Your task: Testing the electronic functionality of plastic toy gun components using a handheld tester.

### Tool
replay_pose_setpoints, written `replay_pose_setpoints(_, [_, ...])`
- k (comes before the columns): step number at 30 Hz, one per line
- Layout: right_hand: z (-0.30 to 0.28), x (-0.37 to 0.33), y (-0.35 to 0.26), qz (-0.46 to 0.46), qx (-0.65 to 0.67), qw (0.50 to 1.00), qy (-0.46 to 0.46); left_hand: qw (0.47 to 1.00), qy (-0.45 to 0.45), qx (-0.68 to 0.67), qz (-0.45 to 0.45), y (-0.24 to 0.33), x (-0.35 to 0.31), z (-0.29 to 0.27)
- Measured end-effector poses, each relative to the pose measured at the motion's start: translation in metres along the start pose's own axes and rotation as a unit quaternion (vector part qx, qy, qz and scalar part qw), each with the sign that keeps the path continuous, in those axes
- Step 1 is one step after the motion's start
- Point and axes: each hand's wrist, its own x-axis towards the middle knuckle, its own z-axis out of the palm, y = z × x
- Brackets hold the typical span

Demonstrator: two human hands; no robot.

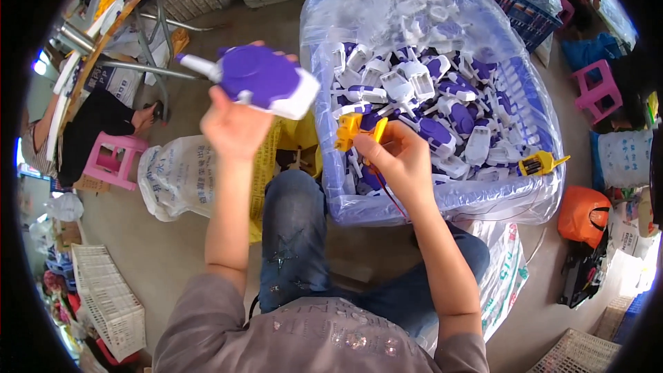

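Observation:
My left hand [238, 124] is closed around a purple and white plastic toy piece [255, 76] with a white spout-like end pointing left, raised beside the bin's left edge. Over the near left part of the bin, my right hand [400, 159] pinches a small yellow plastic part [349, 132]. Thin red wires hang below that hand. The blue plastic bin [328, 166], lined with clear film, holds a heap of similar purple and white pieces [421, 79]. On its right rim lies a yellow part with a dark middle [542, 163] and a pointed end.
A white woven sack [176, 176] and a yellow bag [300, 131] stand left of the bin. Pink stools [114, 159] are at both sides. An orange bag [583, 215] lies at right, a white basket [107, 300] at lower left. Another person sits at far left.

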Motion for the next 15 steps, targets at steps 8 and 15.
replay_pose_setpoints(8, [-0.031, 0.001, -0.023, -0.171, -0.181, 0.958, 0.139, 0.842, 0.231, 0.037, -0.487, -0.07, -0.087, -0.158])
replay_pose_setpoints(15, [-0.073, 0.008, -0.029, -0.228, 0.006, 0.944, 0.24, 0.636, 0.018, 0.635, -0.439, -0.083, -0.075, -0.17])
